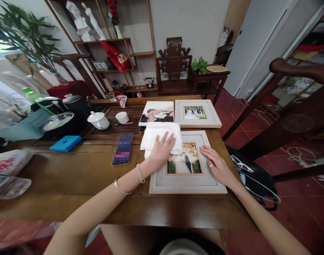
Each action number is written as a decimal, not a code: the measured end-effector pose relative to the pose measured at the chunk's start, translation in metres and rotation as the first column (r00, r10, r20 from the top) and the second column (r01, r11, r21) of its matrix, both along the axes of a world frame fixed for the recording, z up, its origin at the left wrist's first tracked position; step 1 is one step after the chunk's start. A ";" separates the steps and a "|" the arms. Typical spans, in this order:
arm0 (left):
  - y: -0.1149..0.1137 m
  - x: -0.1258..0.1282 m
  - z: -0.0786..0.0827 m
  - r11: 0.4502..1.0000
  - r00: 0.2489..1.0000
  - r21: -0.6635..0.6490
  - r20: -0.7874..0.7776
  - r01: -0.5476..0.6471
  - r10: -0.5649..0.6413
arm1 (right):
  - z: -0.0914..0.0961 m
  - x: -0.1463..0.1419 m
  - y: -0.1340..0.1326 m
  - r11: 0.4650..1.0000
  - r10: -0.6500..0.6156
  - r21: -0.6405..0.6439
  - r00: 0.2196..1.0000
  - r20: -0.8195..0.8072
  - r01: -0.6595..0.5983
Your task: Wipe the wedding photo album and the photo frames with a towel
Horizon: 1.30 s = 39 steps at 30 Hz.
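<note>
A light wood picture frame (pixel 188 184) holding a couple's photo lies flat on the table before me. My left hand (pixel 162 148) rests with spread fingers on a folded white towel (pixel 151 131). The towel covers the frame's upper left part and reaches toward the photo print behind. On the frame's right side lies my right hand (pixel 216 164), fingers stretched out flat and a ring on one of them. Behind are a second framed photo (pixel 197 123) and a white-bordered photo print (pixel 159 105), both lying flat.
A phone (pixel 122 148) lies left of the frame on the wooden table (pixel 79 173). Farther left are a blue block (pixel 65 143), a white lidded cup (pixel 98 120), a small white bowl (pixel 122 117) and a dark pot (pixel 57 124). A dark wooden chair (pixel 279 131) stands right.
</note>
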<state>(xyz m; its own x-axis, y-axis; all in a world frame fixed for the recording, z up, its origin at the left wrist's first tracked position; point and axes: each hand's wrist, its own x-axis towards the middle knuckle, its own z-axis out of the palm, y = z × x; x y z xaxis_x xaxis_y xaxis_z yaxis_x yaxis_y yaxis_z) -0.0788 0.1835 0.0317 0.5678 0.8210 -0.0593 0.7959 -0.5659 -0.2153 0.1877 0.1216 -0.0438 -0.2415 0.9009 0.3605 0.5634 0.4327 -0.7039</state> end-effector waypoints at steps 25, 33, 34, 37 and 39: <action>-0.008 -0.075 0.032 0.998 0.904 0.029 0.421 0.063 -0.069 | -0.002 0.002 -0.001 1.000 0.005 0.015 1.000 0.016 -0.006; 0.024 -0.052 -0.016 0.997 0.911 0.005 0.406 0.076 -0.071 | 0.000 0.002 -0.002 1.000 -0.014 -0.011 1.000 0.021 0.015; 0.029 -0.051 -0.016 0.998 0.912 -0.002 0.405 0.067 -0.060 | 0.000 0.002 -0.002 1.000 -0.013 -0.013 1.000 0.023 0.014; 0.038 -0.048 -0.014 0.996 0.940 -0.021 0.332 0.090 -0.078 | 0.000 0.002 -0.002 1.000 -0.014 -0.022 1.000 0.023 0.014; 0.036 -0.044 -0.014 0.994 0.957 -0.014 0.275 0.105 -0.098 | 0.001 0.001 -0.002 0.999 -0.020 -0.029 1.000 0.015 0.020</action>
